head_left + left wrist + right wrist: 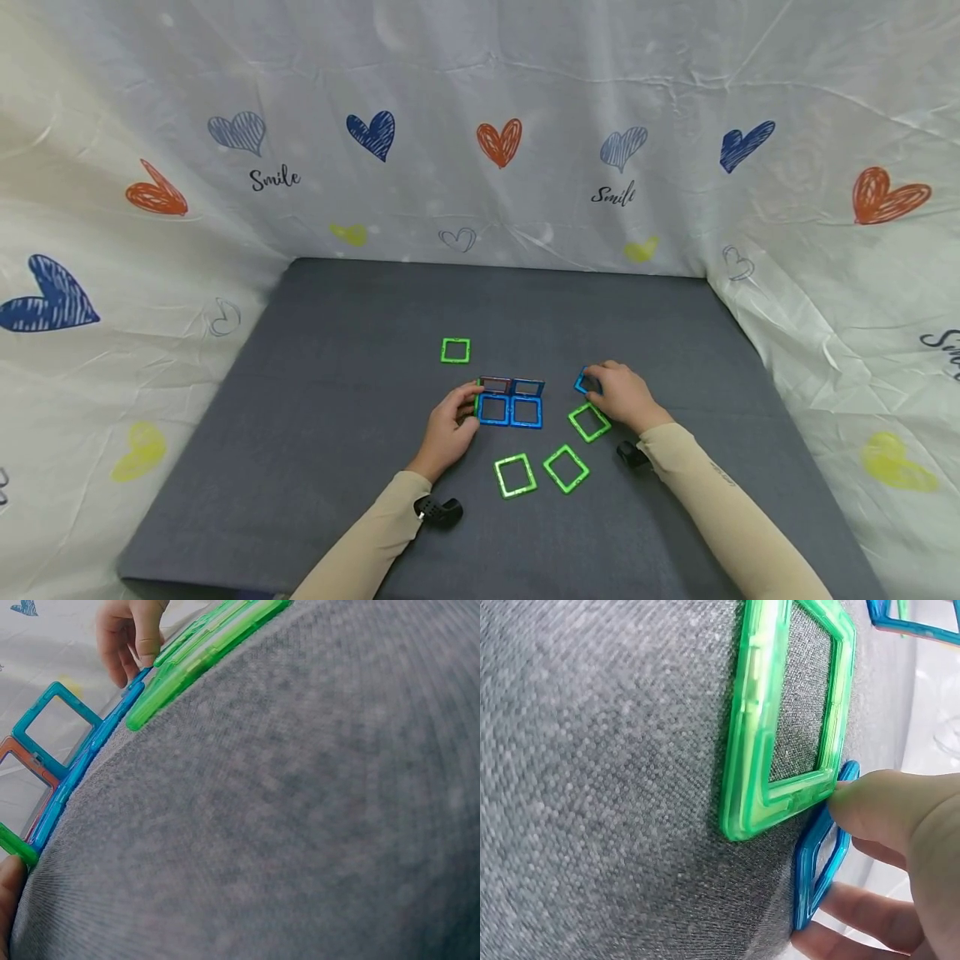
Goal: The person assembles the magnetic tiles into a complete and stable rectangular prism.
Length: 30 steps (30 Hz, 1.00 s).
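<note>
Two blue magnetic square tiles [512,412] lie flat side by side. Along their far edge stand an orange-red tile [46,778] and another blue tile [96,718]. My left hand [447,429] holds a green magnetic tile [13,844] that stands at the left edge of this group, with fingertips at its far end and the thumb nearer. To the right, my right hand [622,398] grips a separate blue magnetic tile [804,877] between thumb and fingers, tilted in the right wrist view. Right beside that hand is a flat green tile [748,765].
Two more green tiles, one [515,495] and another [566,488], lie in front of the group. A further green tile [455,362] lies behind it. The grey table [337,333] is bordered by a white curtain [555,83] printed with hearts.
</note>
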{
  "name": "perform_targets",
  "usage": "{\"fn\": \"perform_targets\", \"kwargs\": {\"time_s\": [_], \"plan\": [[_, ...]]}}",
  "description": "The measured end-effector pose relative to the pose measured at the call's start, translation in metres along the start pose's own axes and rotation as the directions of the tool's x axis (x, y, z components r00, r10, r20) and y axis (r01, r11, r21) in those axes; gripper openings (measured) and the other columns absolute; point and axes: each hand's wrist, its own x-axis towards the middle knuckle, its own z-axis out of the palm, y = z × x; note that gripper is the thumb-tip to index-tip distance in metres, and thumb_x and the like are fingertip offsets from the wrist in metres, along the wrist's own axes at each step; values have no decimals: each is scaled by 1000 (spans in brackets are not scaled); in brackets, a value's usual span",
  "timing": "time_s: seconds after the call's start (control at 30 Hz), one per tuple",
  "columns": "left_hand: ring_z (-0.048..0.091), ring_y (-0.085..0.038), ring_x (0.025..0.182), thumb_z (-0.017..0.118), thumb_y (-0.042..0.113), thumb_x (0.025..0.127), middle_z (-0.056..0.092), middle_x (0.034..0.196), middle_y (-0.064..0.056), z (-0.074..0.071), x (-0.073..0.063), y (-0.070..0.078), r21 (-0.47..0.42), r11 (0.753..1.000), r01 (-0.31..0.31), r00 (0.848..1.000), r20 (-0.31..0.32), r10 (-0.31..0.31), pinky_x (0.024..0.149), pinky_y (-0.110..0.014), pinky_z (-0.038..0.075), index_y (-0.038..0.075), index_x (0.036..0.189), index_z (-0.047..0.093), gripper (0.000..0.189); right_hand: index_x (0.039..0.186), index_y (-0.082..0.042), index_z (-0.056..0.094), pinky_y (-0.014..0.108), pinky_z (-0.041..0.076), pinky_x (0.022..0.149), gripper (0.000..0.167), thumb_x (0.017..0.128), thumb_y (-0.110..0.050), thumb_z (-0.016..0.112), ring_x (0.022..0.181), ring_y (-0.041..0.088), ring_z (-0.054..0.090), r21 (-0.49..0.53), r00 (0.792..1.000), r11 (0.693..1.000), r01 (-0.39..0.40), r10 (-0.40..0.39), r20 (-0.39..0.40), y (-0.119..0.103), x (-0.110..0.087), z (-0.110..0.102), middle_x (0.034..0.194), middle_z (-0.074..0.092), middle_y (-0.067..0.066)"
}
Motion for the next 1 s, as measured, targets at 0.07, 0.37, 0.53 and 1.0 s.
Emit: {"fn": "perform_targets", "kwargs": {"time_s": [0.07, 0.37, 0.53, 1.0], "plan": [[65, -30, 121, 54, -8, 86, 57, 147, -17, 1, 0, -1, 13, 1000, -9, 1000, -3, 9, 97, -44, 57, 3, 136, 61, 51, 127, -3, 69, 52, 58, 77, 41, 90, -18, 77, 100, 42, 68, -10, 1000, 1000, 6, -6, -8, 0, 0, 0, 116, 69, 24], [66, -32, 120, 58, -10, 87, 59, 142, -20, 1, 0, -4, 17, 998, -68, 997, -20, 68, 96, -42, 58, 4, 136, 62, 51, 128, -2, 67, 48, 57, 71, 36, 94, -16, 70, 88, 35, 70, -7, 1000, 1000, 18, -18, -18, -1, 3, -2, 112, 72, 22], [66, -34, 121, 59, -10, 89, 58, 143, -22, 0, 0, -4, 20, 996, -83, 996, -21, 83, 95, -42, 58, 2, 136, 61, 49, 133, 1, 63, 34, 45, 57, 35, 99, -11, 61, 62, 18, 57, 85, 999, 996, 22, -19, -33, 0, 5, -7, 110, 73, 24], [66, -37, 119, 65, -12, 89, 58, 141, -24, 0, 0, -2, 21, 994, -108, 993, -38, 109, 93, -42, 59, -1, 137, 60, 50, 137, 0, 59, 28, 30, 44, 36, 104, -6, 47, 43, 13, 33, 209, 997, 976, -58, 68, -42, 6, 8, -21, 57, 48, 5]]}}
